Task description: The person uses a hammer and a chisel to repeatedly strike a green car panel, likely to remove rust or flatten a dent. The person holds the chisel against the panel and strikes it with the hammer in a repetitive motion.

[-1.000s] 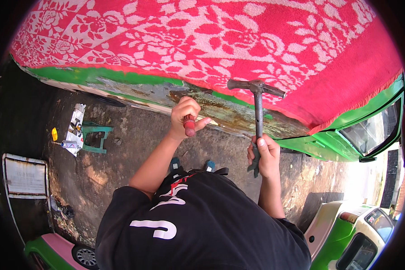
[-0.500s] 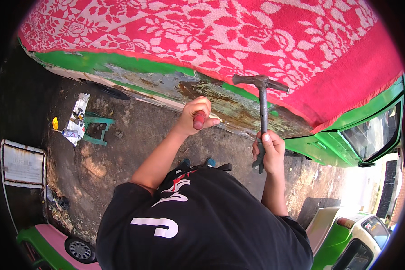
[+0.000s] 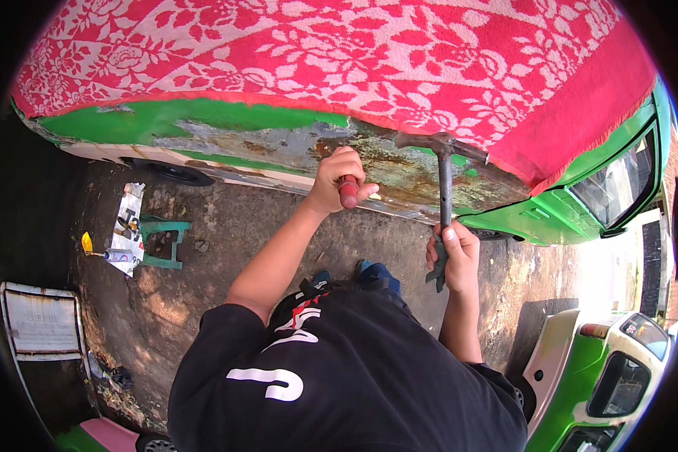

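My left hand [image 3: 337, 179] is closed round a tool with a red handle [image 3: 348, 193]. The handle's end points back at me, and the working end is hidden behind the hand. That hand is in front of the rusted, scraped side panel [image 3: 279, 147] of a green vehicle. In my right hand [image 3: 457, 255] is a hammer [image 3: 445, 181], gripped low on its dark handle wrap. Its shaft stands upright in view, and the metal head overlaps the panel's upper part and the cloth's edge. A gap separates the hammer head from the red handle.
A red-and-pink floral cloth [image 3: 354, 60] covers the vehicle's top. At left a green stool [image 3: 162, 241] stands beside a sheet [image 3: 128, 226] with small items and a can. A white framed panel [image 3: 44, 320] is farther left; another green-and-white vehicle [image 3: 587, 377] stands lower right.
My left hand with the red-handled tool has shifted slightly right and up toward the panel. The hammer has moved a little right and down in view. The whole view has tilted slightly.
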Tool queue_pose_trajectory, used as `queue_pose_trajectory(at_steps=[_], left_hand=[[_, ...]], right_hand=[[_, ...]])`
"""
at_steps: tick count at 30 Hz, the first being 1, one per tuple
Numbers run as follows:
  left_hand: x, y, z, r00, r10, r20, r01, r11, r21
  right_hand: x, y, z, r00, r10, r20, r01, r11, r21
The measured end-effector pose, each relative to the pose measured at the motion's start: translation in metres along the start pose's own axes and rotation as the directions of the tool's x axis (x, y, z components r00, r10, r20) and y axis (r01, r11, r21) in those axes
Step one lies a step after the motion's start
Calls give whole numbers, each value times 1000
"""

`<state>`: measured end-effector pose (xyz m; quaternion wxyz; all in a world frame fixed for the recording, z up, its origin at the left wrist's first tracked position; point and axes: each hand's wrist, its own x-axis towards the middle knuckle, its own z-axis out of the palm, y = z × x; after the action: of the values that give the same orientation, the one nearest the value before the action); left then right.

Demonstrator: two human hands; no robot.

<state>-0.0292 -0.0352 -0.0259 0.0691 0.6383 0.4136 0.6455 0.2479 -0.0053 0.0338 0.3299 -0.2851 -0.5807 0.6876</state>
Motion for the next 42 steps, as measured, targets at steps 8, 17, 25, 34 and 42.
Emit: queue_pose_trajectory(at_steps=[8,17,25,34,42], left_hand=[[0,-2,1,994,110,6,-111,993,49],[-1,-6,7,987,156,-43,-153,986,63],[2,-6,6,991,130,-24,-130,991,38],[6,-6,6,988,151,-20,-150,987,58],[16,-13,-1,992,116,-39,-113,991,74]], right_hand=[[-5,6,7,1000,19,-16,-19,1000,-17],[-4,0,1,1000,17,-21,-19,997,-69],[-3,1,-4,1000,-4,-1,4,999,-52],[-4,1,-4,1000,-2,5,3,996,-85],[-22,26,10,963,-270,15,242,837,-491]])
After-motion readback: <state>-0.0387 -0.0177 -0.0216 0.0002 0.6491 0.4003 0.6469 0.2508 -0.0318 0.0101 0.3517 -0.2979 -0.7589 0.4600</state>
